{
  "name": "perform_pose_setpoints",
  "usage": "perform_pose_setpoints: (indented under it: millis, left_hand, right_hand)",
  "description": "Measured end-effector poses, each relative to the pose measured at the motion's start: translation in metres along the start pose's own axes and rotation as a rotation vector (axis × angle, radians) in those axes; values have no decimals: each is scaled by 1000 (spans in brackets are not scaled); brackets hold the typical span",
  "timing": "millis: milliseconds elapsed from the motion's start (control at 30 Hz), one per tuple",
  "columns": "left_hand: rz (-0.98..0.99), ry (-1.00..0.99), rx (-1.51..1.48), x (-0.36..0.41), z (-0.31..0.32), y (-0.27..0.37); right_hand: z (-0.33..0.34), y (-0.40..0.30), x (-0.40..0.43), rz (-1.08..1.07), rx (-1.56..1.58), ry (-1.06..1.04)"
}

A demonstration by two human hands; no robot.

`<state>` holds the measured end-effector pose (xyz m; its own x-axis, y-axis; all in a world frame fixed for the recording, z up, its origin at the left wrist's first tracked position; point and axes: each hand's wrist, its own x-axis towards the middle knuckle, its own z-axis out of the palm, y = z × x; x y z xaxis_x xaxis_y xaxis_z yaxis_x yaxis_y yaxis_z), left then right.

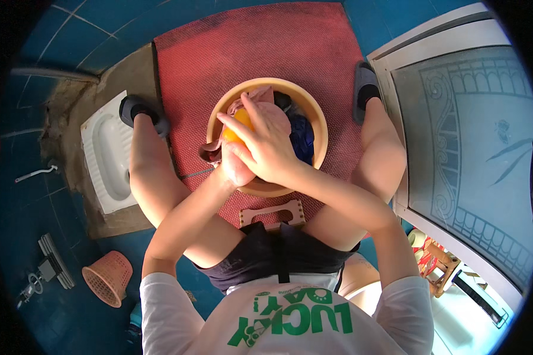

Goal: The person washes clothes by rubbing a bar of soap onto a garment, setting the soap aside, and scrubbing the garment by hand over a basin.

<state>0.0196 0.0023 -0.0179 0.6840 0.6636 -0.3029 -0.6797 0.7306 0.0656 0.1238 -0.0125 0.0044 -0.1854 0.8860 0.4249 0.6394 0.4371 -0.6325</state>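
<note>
A tan plastic basin (320,133) holds several wet-looking pieces of clothing. Over its left side, my right hand (266,142) rests fingers spread on a yellow bar (243,119), perhaps soap, gripping it between thumb and fingers. My left hand (237,165) lies underneath with its palm turned up. Its fingers are hidden by the right hand and the pink cloth (276,112), so its grip cannot be made out. A maroon cloth edge (210,152) hangs over the basin's left rim. Dark blue cloth (301,135) lies in the right part, with a black piece (283,102) above it.
The basin stands on a red textured mat (257,44) between my slippered feet. A low plastic stool (272,213) is beneath me. At left are a white squat toilet (111,159) and a pink basket (109,278). A frosted glass door (462,146) borders the right.
</note>
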Motion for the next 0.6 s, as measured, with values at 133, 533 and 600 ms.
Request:
perform_pose_setpoints:
  millis: [133, 533, 600]
  left_hand:
    - [-85, -171, 4, 6, 5, 6]
    - [579, -686, 468, 36, -27, -8]
    - [257, -283, 243, 9, 8, 0]
  right_hand:
    - [6, 20, -4, 140, 29, 82]
    - [11, 12, 12, -100, -81, 5]
    - [7, 19, 15, -13, -141, 22]
